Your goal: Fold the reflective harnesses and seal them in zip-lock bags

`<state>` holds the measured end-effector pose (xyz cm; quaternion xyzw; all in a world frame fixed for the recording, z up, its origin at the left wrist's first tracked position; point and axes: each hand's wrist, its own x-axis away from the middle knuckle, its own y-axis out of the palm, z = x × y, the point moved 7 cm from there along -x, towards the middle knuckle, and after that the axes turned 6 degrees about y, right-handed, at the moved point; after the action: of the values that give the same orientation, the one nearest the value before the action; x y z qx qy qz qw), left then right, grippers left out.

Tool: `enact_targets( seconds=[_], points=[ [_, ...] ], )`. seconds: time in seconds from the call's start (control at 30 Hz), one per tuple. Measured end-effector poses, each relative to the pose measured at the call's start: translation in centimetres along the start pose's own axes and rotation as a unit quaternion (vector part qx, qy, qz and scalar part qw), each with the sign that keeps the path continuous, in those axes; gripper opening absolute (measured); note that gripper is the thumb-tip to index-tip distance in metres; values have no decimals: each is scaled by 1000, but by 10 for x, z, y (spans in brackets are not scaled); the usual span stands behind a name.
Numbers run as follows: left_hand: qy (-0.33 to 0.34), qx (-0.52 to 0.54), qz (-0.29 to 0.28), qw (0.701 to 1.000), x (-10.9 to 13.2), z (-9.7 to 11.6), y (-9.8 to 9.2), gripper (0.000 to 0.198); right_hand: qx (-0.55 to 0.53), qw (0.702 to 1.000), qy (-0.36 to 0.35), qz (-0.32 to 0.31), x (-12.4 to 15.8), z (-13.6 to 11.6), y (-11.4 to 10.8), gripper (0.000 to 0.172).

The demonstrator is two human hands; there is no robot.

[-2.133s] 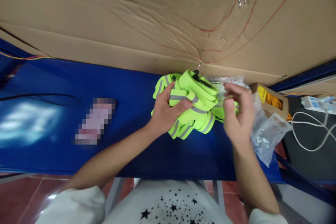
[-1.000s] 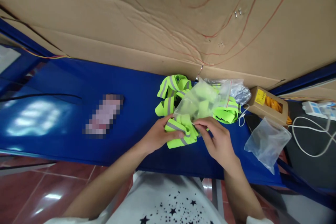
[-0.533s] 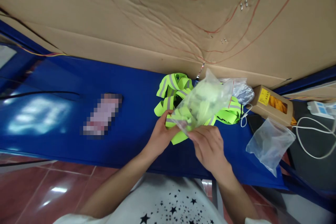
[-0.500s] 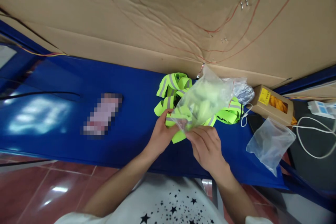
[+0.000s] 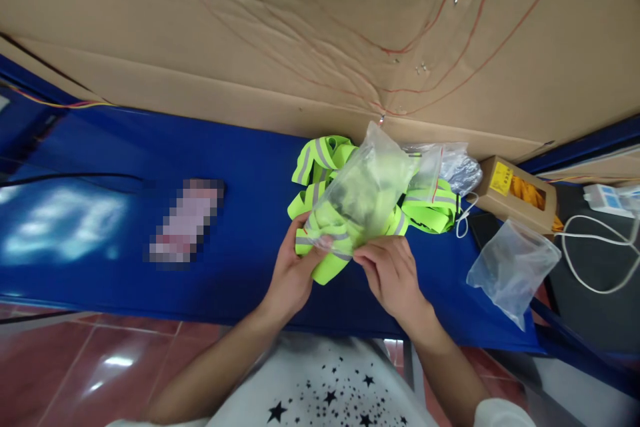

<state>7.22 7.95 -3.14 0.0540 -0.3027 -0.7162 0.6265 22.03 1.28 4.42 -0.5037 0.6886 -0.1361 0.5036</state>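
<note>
One strap (image 5: pixel 330 269) is pinched in my left grip (image 5: pixel 294 273). My right grip (image 5: pixel 391 272) pinches the bag (image 5: pixel 373 177) partly over it.

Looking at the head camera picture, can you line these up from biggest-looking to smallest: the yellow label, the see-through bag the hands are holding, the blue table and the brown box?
1. Blue table
2. See-through bag
3. Brown box
4. Yellow label, stuck on that box

clear bag (image 5: pixel 373 177): now over neon strap (image 5: pixel 327 271), apparently around it | right hand (image 5: pixel 389 275): moved to bag's edge
</note>
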Motion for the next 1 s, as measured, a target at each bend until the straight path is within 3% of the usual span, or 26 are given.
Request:
enact_targets(
  seconds=[0.23, 0.3, 0.37, 0.47, 0.53, 0.63, 0.7, 0.83, 0.9, 1.0],
  points=[
    [28, 62, 62, 996, 4, -10, 13, 45, -115, 990, 64, 43, 12, -5, 16, 21],
    [42, 74, 80, 993, 3, -9, 16, 47, -160, 977, 120, 73, 15, 1, 18, 21],
    [45, 83, 89, 992, 4, -10, 19, 54, -242, 941, 212, 107, 21, 14, 22, 28],
    [58, 88, 53, 993, 7, -14, 23, 58, -392, 863, 311, 60, 25, 20, 39, 54],
    [81, 73, 1, 994, 10, -19, 25, 56, -425, 838, 342, 3, 26, 16, 46, 49],
    [135, 48, -104, 984, 14, -20, 29, 59, -394, 839, 374, 0, 29, 22, 36, 39],
    [165, 50, -146, 974, 14, -12, 29, 57, -382, 845, 374, -3, 31, 30, 27, 37],
    [139, 35, -109, 984, 2, 5, 23, 70, -403, 845, 339, -90, 30, 35, 27, 31],
    [114, -7, -83, 990, -2, 7, 25, 75, -443, 814, 366, -82, 28, 36, 35, 28],
    [60, -59, -67, 994, -2, -8, 34, 60, -512, 734, 445, 5, 26, 37, 51, 38]
  ],
)
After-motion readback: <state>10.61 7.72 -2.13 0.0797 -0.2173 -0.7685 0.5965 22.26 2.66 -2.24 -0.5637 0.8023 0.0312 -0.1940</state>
